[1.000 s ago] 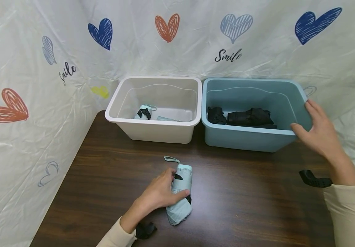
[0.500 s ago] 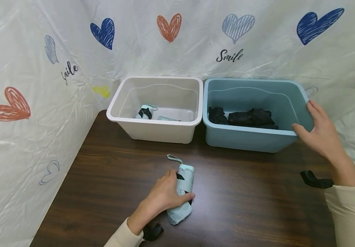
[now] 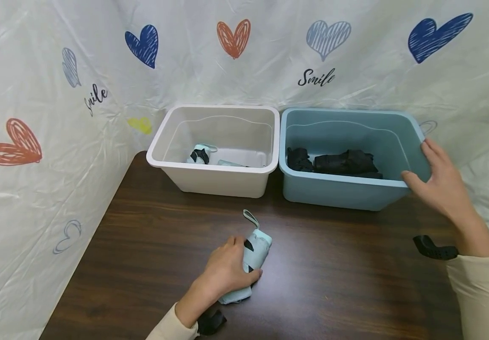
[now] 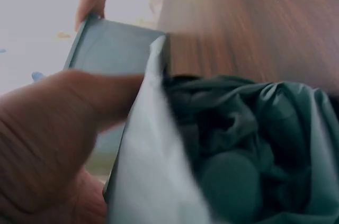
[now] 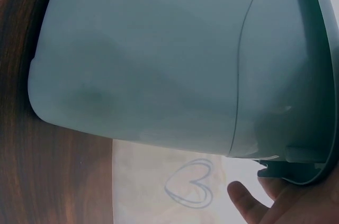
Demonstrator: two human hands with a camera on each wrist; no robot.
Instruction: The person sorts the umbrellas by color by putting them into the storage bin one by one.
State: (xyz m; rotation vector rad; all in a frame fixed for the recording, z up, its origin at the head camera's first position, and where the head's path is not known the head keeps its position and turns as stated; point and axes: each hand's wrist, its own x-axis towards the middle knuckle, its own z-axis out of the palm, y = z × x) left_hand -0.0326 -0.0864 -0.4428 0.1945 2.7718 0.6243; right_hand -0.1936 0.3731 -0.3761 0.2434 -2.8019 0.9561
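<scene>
A light blue folded umbrella (image 3: pixel 256 252) with black patches and a wrist loop lies aslant near the front of the table. My left hand (image 3: pixel 225 269) grips it across the middle, thumb on its right side, fingers partly hidden behind it. The left wrist view looks into the loose green-blue folds (image 4: pixel 238 134) at its near end. My right hand (image 3: pixel 444 182) rests on the right front corner of the blue bin (image 3: pixel 333 191), its thumb by the front rim and its fingers along the right side. In the right wrist view a straight finger (image 5: pixel 246 200) stands clear of the bin wall.
A white bin (image 3: pixel 214 182) stands left of the blue one, with a light blue umbrella (image 3: pixel 199 155) and another pale blue piece inside. Black folded umbrellas (image 3: pixel 346 162) lie in the blue bin. A sheet printed with hearts (image 3: pixel 233 80) hangs behind the dark wooden table (image 3: pixel 333 274).
The umbrella has turned clockwise under my left hand, its loop end swinging to the right and its near end to the left. The left hand has shifted slightly right; the right hand has stayed put.
</scene>
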